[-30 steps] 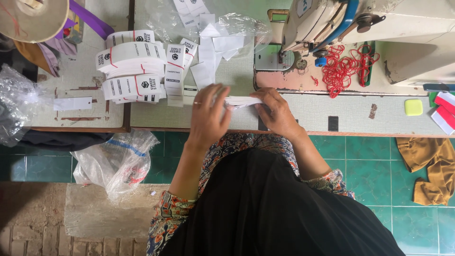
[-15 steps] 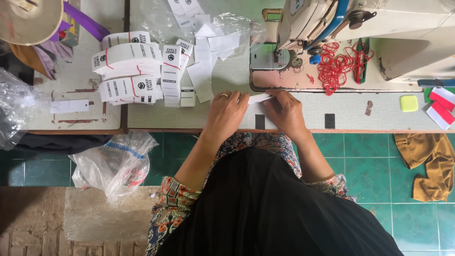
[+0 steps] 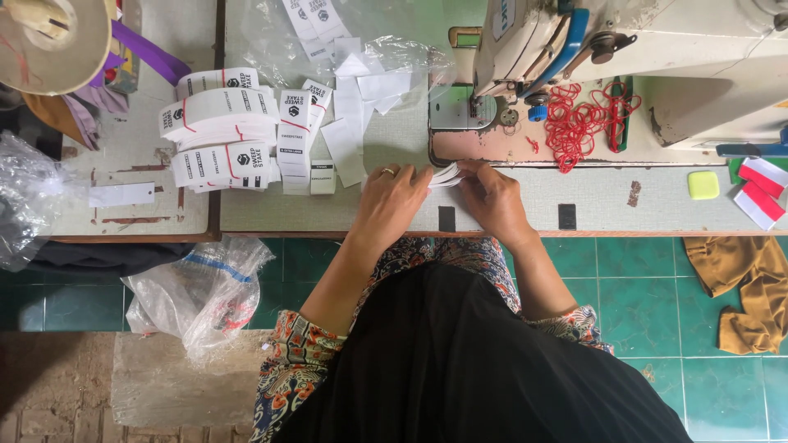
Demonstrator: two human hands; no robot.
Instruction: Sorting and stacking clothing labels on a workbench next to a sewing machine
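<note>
Left hand (image 3: 400, 199) and right hand (image 3: 492, 199) are meeting over a small sheaf of white labels (image 3: 446, 174), near the front edge of the worktop (image 3: 657, 209) and just in front of the sewing machine (image 3: 624, 49). Both hands are pinching it, fingers curled closed on the strips, the left from one end and the right from the other. The sheaf is lying between the two, its long axis running along the front edge, so neither hand is nearer; each is touching it. A ring is showing on the left hand.

The labels are looking thin, flat and plain white, several layered together and fanning slightly at the left end; how many, I cannot tell.

Toward the left end of the worktop, bundles (image 3: 220, 123) of printed labels bound with red bands are sitting stacked, with loose white strips (image 3: 345, 148) and a clear bag (image 3: 386, 57) behind the hands. Red rubber bands (image 3: 579, 123) are lying heaped beside the machine's needle plate. A yellow-green pad (image 3: 703, 184) is sitting toward the right end.
</note>
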